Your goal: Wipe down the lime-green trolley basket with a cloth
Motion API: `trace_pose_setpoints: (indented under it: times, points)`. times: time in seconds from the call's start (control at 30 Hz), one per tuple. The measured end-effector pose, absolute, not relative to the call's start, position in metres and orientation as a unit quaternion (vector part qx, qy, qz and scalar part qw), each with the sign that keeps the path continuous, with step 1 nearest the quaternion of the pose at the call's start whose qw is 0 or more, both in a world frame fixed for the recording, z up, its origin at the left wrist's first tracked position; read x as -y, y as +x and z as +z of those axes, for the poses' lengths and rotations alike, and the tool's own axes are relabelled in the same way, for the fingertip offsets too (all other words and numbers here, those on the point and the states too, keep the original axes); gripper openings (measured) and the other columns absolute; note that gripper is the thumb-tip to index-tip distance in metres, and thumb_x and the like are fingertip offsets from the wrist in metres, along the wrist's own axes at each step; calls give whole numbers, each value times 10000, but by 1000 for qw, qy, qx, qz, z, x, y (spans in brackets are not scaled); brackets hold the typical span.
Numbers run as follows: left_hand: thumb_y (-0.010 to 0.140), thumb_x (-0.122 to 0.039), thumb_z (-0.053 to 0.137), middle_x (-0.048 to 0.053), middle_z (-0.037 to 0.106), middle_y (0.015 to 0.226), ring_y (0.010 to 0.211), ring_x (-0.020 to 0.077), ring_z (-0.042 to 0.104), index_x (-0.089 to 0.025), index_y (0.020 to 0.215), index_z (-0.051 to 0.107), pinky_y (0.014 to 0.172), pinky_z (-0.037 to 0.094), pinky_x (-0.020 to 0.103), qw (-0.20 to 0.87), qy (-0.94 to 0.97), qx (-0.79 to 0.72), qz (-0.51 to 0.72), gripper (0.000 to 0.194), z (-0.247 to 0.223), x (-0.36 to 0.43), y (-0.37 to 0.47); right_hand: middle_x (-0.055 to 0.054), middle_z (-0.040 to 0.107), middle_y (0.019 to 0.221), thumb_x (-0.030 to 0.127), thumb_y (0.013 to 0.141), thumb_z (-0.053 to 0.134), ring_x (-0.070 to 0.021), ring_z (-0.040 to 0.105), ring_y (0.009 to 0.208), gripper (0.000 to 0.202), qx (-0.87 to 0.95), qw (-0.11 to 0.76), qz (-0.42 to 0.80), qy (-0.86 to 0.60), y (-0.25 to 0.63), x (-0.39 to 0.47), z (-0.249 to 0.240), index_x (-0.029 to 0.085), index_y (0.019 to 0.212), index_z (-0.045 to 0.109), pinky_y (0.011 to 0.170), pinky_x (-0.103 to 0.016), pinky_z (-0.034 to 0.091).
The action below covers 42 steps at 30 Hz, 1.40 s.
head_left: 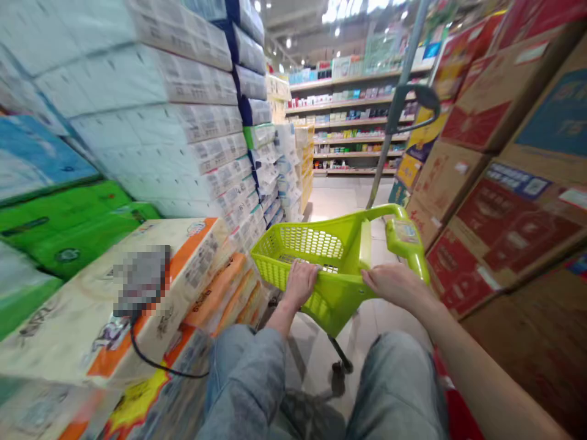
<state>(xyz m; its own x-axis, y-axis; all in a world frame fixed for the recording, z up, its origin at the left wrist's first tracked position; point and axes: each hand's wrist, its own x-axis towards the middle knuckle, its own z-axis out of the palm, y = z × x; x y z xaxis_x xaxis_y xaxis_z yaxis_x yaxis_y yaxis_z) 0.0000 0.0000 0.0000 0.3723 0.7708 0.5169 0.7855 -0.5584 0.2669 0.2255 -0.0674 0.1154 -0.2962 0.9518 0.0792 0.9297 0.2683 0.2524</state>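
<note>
A lime-green plastic shopping cart (337, 299) stands in front of my knees, its perforated basket to the left and its looped handle to the right. My left hand (302, 281) is closed over the near rim of the basket, fingers curled inside it. Farther right, my right hand (392, 284) grips the cart's near edge beside the handle; most of its fingertips are hidden. A label panel (404, 232) is on the handle. Through the holes, the basket shows nothing I can make out inside. A caster (342, 366) touches the tiled floor.
Wrapped tissue packs (202, 110) rise in a tall stack on the left. A blurred-out device with a black cable (160, 366) lies on a cream-and-orange pack (68, 305). Cardboard cartons (513, 201) line the right. A grey pole (389, 128) leans behind the cart; stocked shelves (353, 137) stand beyond.
</note>
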Motion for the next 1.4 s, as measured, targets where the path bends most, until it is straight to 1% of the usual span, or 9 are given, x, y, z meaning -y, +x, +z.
trace_pose_setpoints:
  times: [0.2,0.37,0.57,0.67,0.8,0.93,1.0,1.2,1.4]
  points:
    - [941,-292,250,37,609,876,893,172,521,-197,899,564,993,333,402,1,-822,479,-308,331,9,9,28,-127,693,697,339,909,237,-222,657,632,557,-783,40,143,604,233,62,114,140,650,688,548,-280,406]
    - [925,-304,299,64,586,1039,1008,191,498,-188,1144,496,964,370,390,-40,-833,429,-347,317,19,36,62,-124,693,694,357,909,254,-199,655,646,546,-777,28,141,613,240,60,113,133,684,698,582,-272,416]
    - [906,-272,347,75,417,1361,1303,201,305,-193,1382,259,1108,205,447,-35,-857,380,-346,491,1,37,50,-111,692,684,371,908,267,-193,655,643,537,-771,33,137,621,242,61,114,138,686,698,581,-263,420]
    - [919,-239,315,73,400,1382,1333,201,269,-209,1380,286,1110,220,447,-32,-819,425,-383,463,-11,31,35,-113,691,686,369,909,265,-194,655,640,538,-769,25,145,623,237,61,113,139,682,696,579,-262,423]
    - [920,-260,342,111,396,1368,1295,219,336,-207,1330,392,1062,315,419,-56,-717,499,-484,417,-21,34,27,-132,685,680,356,914,244,-208,654,629,559,-766,9,158,623,228,62,111,130,657,686,568,-274,428]
    - [904,-296,404,121,536,1142,1098,218,507,-184,1149,573,951,420,396,-89,-658,524,-533,319,-19,47,37,-148,678,668,335,915,259,-210,652,614,543,-770,1,162,618,217,62,110,111,656,680,550,-272,428]
    - [896,-298,424,112,563,1063,1031,210,535,-173,1077,611,915,441,381,-100,-663,514,-535,288,-14,54,48,-156,674,659,316,915,270,-213,649,606,529,-777,6,164,608,213,61,109,102,653,677,538,-274,425]
    - [890,-253,434,117,561,1088,1050,229,507,-177,1136,570,914,432,416,-57,-704,483,-518,291,-1,73,71,-130,668,620,249,896,318,-205,636,576,459,-811,-20,174,558,209,57,109,116,640,676,513,-266,397]
    - [877,-180,443,123,558,1124,1117,235,482,-158,1164,538,958,415,440,41,-776,410,-478,303,-15,65,58,-111,657,584,233,899,302,-197,615,525,469,-829,-20,181,529,213,60,109,136,609,657,481,-258,356]
